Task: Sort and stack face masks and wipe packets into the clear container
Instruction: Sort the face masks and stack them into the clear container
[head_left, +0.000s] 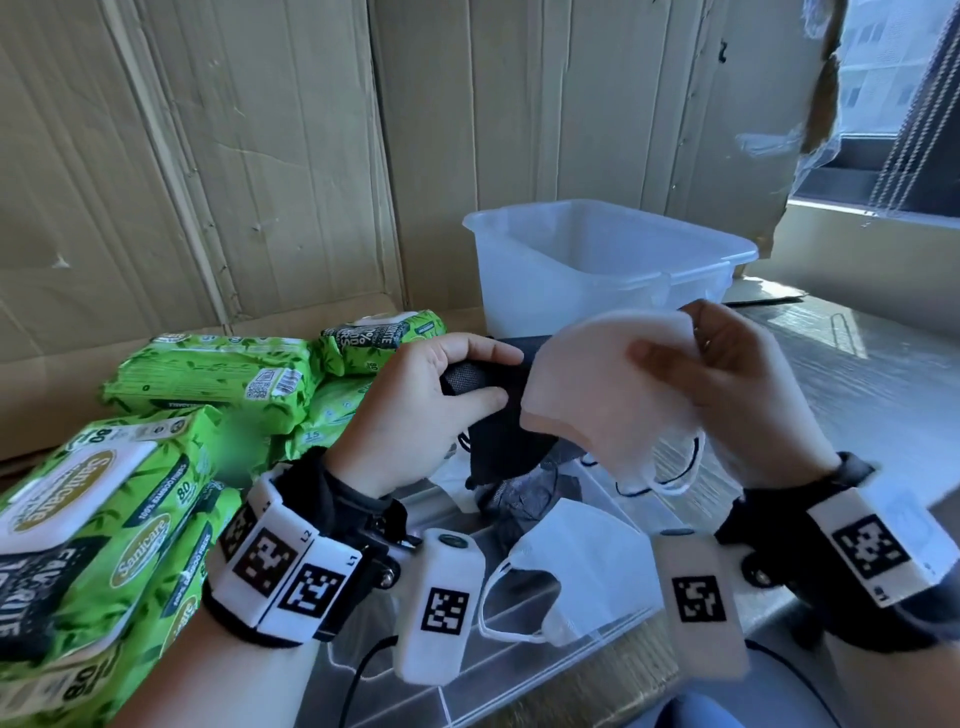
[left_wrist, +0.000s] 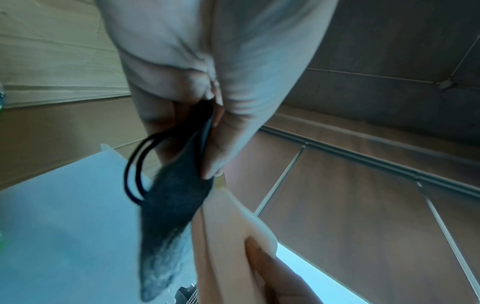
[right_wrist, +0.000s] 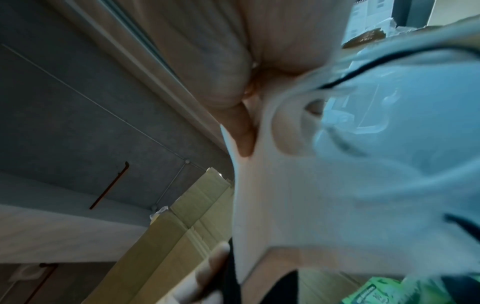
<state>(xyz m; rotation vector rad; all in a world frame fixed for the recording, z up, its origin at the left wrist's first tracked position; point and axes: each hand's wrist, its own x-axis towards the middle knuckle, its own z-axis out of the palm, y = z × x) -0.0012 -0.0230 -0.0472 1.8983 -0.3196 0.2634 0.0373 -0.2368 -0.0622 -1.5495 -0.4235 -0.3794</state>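
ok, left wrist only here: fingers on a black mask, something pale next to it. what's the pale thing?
Observer: A white face mask, held up by the right hand beside the black mask.
Operator: container loaded?
Observer: The clear container stands open behind the hands; I see nothing in it.
Operator: wipes?
Observer: Green wipe packets lie piled left of the left hand, untouched.
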